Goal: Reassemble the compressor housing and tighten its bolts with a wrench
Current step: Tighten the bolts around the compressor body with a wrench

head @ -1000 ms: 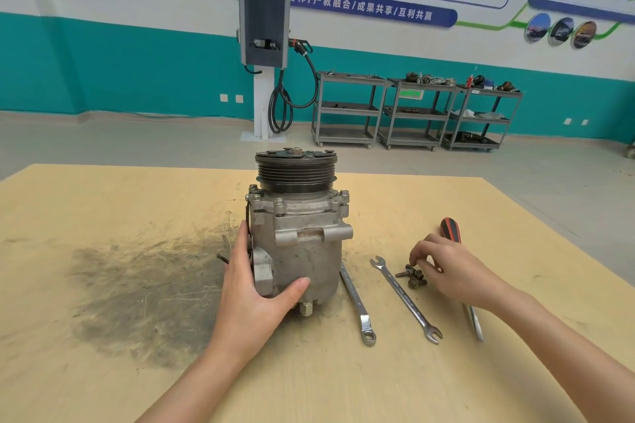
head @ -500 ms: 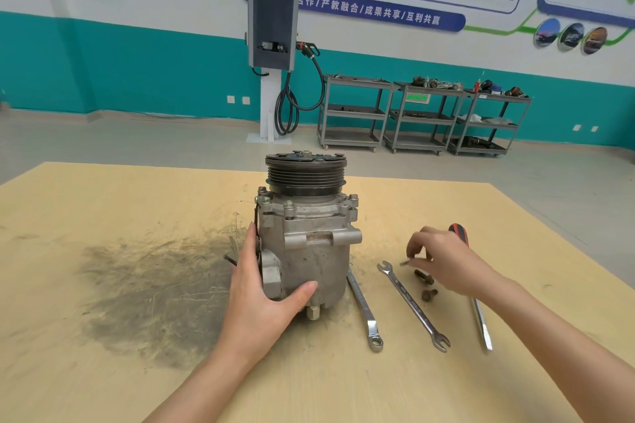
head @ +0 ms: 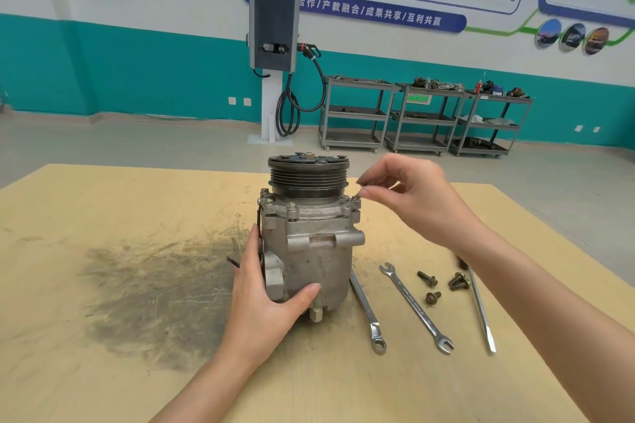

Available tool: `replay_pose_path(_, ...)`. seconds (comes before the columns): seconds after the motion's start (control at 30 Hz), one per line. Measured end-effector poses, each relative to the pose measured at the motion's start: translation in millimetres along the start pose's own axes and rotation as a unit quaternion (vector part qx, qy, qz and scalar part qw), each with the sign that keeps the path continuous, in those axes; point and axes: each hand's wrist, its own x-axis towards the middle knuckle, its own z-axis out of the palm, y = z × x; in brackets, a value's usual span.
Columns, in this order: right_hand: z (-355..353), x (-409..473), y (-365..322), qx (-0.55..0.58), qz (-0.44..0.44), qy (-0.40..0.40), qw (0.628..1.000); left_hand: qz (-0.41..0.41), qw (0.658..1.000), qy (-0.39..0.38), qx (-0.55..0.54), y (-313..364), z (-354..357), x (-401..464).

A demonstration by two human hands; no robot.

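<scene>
Seating a bolt (head: pixel 358 195) at the compressor (head: pixel 309 237) flange's right corner, our right hand (head: pixel 412 199) fingers pinched on it, left hand (head: pixel 264 306) gripping the housing; next, we judge, threading straight before the wrench (head: pixel 414 306)

My grey metal compressor (head: pixel 309 244) stands upright on the table, black pulley (head: pixel 308 175) on top. Two wrenches (head: pixel 415 307) lie flat just right of it, three loose bolts (head: pixel 433 297) beside them.
</scene>
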Motion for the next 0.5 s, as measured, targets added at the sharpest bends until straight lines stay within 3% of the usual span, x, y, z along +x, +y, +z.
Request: replay_pose_path(0.5, 7.0, 7.1, -9.4, -0.063, -0.031, -0.017, 0.997, 0.002, 1.0, -0.004, -0.001, 1.1, -0.5, 0.7)
